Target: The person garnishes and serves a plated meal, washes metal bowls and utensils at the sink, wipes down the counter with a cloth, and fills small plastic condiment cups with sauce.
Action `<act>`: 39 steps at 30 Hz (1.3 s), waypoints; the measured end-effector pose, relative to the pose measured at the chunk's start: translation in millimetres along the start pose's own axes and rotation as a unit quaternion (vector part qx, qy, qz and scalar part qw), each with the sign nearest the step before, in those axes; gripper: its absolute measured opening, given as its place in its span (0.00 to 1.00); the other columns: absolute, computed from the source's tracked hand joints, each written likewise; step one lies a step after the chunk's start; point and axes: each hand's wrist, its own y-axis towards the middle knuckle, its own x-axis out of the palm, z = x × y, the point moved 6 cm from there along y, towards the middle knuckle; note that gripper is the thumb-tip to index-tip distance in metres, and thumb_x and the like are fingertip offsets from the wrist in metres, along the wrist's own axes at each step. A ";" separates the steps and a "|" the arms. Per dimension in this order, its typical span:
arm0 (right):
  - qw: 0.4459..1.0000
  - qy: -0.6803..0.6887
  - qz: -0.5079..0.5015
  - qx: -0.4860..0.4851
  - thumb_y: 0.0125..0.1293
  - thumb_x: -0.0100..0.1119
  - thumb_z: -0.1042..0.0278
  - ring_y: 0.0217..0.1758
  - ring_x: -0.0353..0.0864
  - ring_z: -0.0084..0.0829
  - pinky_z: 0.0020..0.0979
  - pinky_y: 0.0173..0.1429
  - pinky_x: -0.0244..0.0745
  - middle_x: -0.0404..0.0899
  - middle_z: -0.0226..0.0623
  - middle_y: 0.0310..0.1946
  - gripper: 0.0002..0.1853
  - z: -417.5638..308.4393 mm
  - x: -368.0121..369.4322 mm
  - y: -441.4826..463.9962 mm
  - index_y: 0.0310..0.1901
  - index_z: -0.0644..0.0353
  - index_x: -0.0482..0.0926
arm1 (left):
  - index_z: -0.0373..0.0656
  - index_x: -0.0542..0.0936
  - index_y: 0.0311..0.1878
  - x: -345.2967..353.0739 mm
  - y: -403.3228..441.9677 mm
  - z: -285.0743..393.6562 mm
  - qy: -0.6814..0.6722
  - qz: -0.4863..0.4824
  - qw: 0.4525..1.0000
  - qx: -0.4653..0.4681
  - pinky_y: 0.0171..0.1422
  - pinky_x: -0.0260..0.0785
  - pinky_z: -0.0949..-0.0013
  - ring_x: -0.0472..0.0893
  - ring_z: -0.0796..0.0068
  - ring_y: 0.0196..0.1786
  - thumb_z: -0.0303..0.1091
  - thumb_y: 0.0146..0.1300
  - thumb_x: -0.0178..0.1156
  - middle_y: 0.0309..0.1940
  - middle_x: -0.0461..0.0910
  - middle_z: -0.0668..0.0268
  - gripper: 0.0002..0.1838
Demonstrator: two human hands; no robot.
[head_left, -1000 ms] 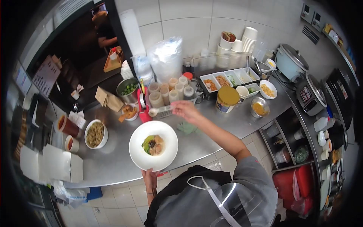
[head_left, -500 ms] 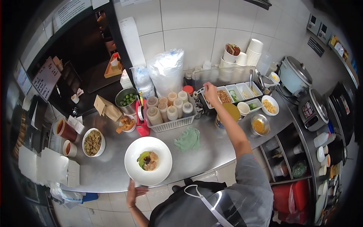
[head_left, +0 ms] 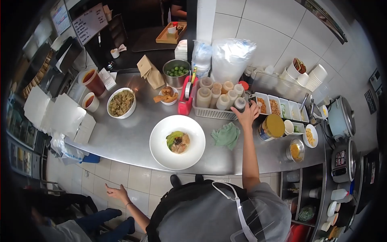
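Presently — left fingers [head_left: 113, 194] splayed, apart from bowl [head_left: 159, 141] | right fingers [head_left: 254, 109] beside bottle [head_left: 240, 103] — grip unclear

The right hand [head_left: 246, 115] hides the lower part of a squeeze bottle [head_left: 240, 103]; any grip is unclear. Writing on the whiteboard [head_left: 89, 24] is too small to read. The bottom edge crops a co-worker [head_left: 93, 219].

Paper bag [head_left: 150, 73] beside steel pot [head_left: 174, 82]

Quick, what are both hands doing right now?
Left hand: open, nothing in it.
Right hand: open, fingers spread beside a bottle; I can't tell if it's touching it.
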 end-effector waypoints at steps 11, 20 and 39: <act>0.944 0.296 0.118 -0.084 0.43 0.69 0.65 0.55 0.70 0.41 0.39 0.61 0.58 0.73 0.43 0.47 0.29 -72.9 -93.9 24.9 0.49 0.63 0.71 | 0.29 0.65 0.52 148.4 -66.8 -219.6 -0.247 -0.136 0.868 -0.408 0.55 0.64 0.57 0.71 0.55 0.50 0.33 0.45 0.62 0.46 0.72 0.46 0.30; 0.900 0.273 -0.267 -0.207 0.40 0.68 0.63 0.50 0.72 0.41 0.41 0.52 0.69 0.72 0.44 0.44 0.33 -171.0 -36.4 -67.1 0.53 0.53 0.69 | 0.46 0.67 0.55 185.5 -119.4 -259.1 -0.093 -0.103 0.777 -0.614 0.56 0.63 0.55 0.64 0.51 0.59 0.41 0.50 0.60 0.59 0.60 0.45 0.28; 0.878 -0.018 -0.275 -0.391 0.34 0.72 0.65 0.45 0.70 0.37 0.37 0.44 0.69 0.68 0.35 0.39 0.35 -202.6 -9.7 -117.9 0.51 0.45 0.72 | 0.44 0.72 0.53 -51.7 5.8 324.9 -0.370 0.019 0.840 0.396 0.67 0.42 0.53 0.47 0.50 0.68 0.25 0.56 0.55 0.65 0.46 0.45 0.20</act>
